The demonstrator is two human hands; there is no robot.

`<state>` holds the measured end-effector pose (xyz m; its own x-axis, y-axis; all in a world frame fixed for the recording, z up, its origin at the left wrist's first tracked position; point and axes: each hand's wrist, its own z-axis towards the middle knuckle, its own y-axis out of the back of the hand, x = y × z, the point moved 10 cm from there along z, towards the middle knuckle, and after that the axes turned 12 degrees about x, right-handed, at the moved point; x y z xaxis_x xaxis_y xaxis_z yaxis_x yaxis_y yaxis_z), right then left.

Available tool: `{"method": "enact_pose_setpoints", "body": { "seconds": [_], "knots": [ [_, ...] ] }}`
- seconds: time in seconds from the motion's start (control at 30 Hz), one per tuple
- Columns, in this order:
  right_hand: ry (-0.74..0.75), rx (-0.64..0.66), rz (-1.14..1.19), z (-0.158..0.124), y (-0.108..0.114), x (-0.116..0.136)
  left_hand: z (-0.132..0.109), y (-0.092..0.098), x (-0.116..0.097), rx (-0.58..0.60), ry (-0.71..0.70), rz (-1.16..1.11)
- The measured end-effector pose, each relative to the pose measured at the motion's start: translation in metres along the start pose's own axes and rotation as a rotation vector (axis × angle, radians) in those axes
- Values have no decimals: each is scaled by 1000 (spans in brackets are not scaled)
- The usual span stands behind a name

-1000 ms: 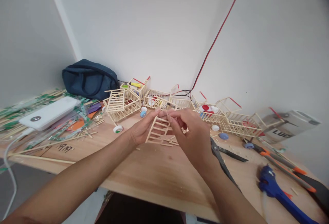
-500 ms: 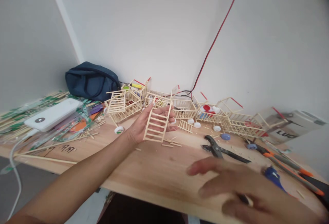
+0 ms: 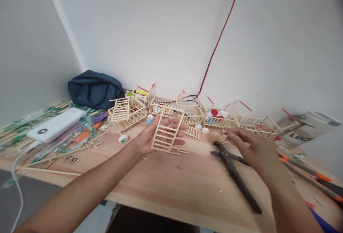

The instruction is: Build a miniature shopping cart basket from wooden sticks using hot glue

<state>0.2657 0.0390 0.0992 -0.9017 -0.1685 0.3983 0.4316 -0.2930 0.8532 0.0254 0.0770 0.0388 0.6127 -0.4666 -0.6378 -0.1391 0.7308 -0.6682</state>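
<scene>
My left hand (image 3: 150, 137) is closed around the side of a small ladder-like frame of thin wooden sticks (image 3: 166, 133), tilted up above the table. Its fingers show behind the rungs. My right hand (image 3: 253, 151) stretches over the pliers (image 3: 233, 176), fingers extended and holding nothing that I can make out. Its fingertips are beside the bottle caps near the row of stick carts; they partly hide the caps, and contact is unclear. A loose stick panel (image 3: 193, 132) and white bottle caps (image 3: 205, 130) lie between the hands.
Several stick carts (image 3: 189, 113) line the wall, some holding caps. At left are a blue pouch (image 3: 95, 88), a white power bank (image 3: 56, 124) with a cable, and bagged sticks (image 3: 16, 138). Orange-handled tools (image 3: 308, 170) and a box (image 3: 302, 133) stand at right.
My right hand has moved from the lower right foreground up and forward to the caps, uncovering the pliers' handle. My left hand keeps the stick frame in nearly the same place.
</scene>
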Motion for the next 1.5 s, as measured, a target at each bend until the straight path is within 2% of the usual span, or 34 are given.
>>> {"method": "enact_pose_setpoints", "body": {
  "seconds": [0.23, 0.33, 0.5, 0.7, 1.17, 1.33, 1.5],
  "knots": [
    [42, 103, 166, 13, -36, 44, 3, 3, 9, -44, 41, -42],
    [27, 135, 197, 16, -55, 52, 3, 11, 9, -108, 31, -54],
    [140, 190, 398, 18, -81, 66, 3, 20, 14, -192, 51, -23],
    [54, 197, 713, 19, -94, 63, 5, 23, 26, -188, 98, -6],
    [-26, 229, 984, 14, -111, 74, 4, 35, 43, -264, 135, -27],
    [-54, 207, 1018, 13, -117, 64, 6, 29, 43, -241, 144, -22],
    [-158, 127, 1136, 11, -127, 35, 5, 26, 34, -200, 189, 88]
  ]
}}
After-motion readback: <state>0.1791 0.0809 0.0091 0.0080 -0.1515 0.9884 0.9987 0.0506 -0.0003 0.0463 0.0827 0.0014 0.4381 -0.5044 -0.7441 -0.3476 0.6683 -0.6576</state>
